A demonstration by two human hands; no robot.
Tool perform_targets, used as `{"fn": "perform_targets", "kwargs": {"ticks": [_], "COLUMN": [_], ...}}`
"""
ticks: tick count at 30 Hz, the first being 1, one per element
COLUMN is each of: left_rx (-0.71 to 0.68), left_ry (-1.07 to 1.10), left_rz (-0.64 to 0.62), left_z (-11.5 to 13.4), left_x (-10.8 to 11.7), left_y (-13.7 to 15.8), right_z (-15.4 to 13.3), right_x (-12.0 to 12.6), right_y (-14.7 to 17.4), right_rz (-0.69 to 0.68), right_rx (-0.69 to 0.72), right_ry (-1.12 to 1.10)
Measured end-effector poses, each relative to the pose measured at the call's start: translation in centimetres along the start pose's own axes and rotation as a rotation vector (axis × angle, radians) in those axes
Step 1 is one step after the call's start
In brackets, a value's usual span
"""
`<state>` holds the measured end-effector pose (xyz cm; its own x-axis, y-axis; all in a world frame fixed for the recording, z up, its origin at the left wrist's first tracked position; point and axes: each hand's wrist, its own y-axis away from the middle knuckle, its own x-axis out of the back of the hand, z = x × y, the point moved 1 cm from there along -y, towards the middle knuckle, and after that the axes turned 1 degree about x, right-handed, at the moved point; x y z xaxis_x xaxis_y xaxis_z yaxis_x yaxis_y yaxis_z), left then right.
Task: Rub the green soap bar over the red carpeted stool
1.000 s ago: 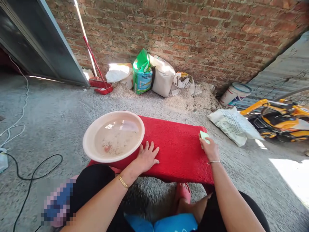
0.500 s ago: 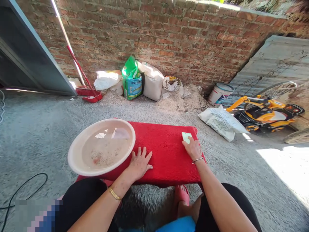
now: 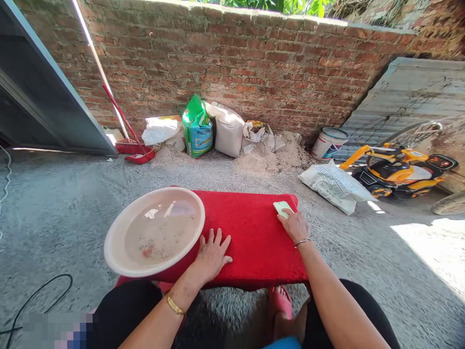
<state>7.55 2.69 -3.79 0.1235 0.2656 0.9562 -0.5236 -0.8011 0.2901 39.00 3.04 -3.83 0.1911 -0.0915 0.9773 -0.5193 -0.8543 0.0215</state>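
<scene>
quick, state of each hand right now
Left hand: open, spread on the red, fuzzy rectangular tabletop.
Right hand: closed, holding a pale green, flat rectangular object.

two hands [image 3: 214, 255] [image 3: 296, 226], one basin [image 3: 115, 248], one bucket [image 3: 329, 145]

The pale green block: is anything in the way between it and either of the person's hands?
Nothing visible is. The right hand grips the pale green block; from there to the left hand, spread on the red cover, only that cover shows. The basin sits on the left hand's other side.
</scene>
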Motion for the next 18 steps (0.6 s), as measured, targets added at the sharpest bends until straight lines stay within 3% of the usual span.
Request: {"fn": "perform_targets", "kwargs": {"ticks": [2,4,10,13,15,18], "left_rx": [-0.002,-0.007,0.008,0.008,0.008,0.003], "left_ry": [0.007,0.011,0.01,0.031,0.043,0.057], "left_rz": [0.0,0.002,0.002,0.001,0.004,0.005], "left_z": [0.0,0.0,0.0,0.0,-0.1,-0.2], "left_x": [0.0,-0.1,-0.5,-0.6,-0.7,-0.8], "left_y": [0.0,0.0,-0.3,-0.3,-0.2,-0.1], "right_z": [0.8,0.2,-5.6,-6.1,-4.8,-1.6], "right_x": [0.5,0.1,-3.5,-4.2,-3.8,-2.2], "right_y": [-0.5,-0.7,1.1,1.6,1.3,0.1], "right_rz": [0.013,0.027,0.005,-0.019,-0.001,0.03], "right_rx": [-0.088,-0.078,0.287,0.383,0.333,0.108], "right_ry": [-0.059,-0.153,-0.311,-0.257,-0.151,-0.001]}}
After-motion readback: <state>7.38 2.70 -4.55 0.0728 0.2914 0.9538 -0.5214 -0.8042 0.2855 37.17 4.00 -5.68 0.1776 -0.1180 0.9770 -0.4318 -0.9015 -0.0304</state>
